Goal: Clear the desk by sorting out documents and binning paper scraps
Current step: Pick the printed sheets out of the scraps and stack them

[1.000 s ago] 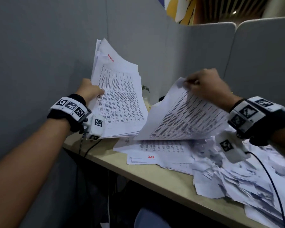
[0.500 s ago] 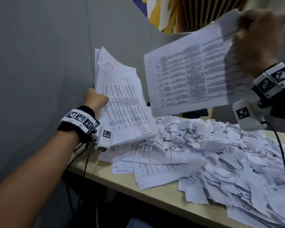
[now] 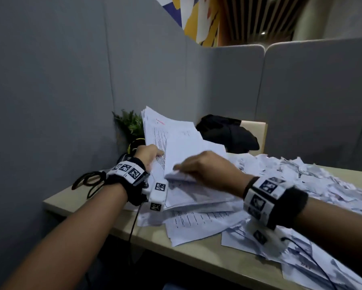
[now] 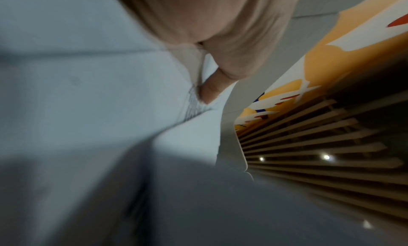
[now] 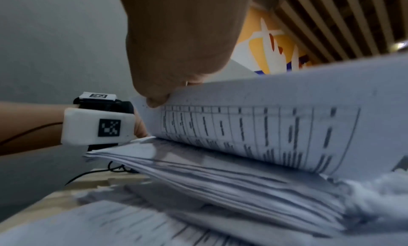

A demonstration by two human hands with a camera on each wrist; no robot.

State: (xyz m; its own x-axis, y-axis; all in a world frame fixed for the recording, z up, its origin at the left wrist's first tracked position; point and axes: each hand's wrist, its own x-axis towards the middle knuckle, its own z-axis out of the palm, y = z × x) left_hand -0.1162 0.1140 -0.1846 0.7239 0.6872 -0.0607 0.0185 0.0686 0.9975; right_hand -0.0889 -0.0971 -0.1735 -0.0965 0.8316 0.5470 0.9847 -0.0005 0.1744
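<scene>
A thick stack of printed documents leans up from the desk's left end. My left hand grips its left edge, thumb pressed on the top page. My right hand pinches the near corner of a single printed sheet and holds it over the stack; in the right wrist view the fingers clamp that sheet above the fanned pages. More loose documents lie flat under the stack. A heap of torn paper scraps covers the desk's right side.
The beige desk stands in a cubicle of grey partition walls. A small green plant and a black bag sit at the back. Black cables trail off the desk's left corner.
My right hand lifted the sheet high, then brought it down left onto the stack held by my left hand. The stack has tipped lower toward the desk.
</scene>
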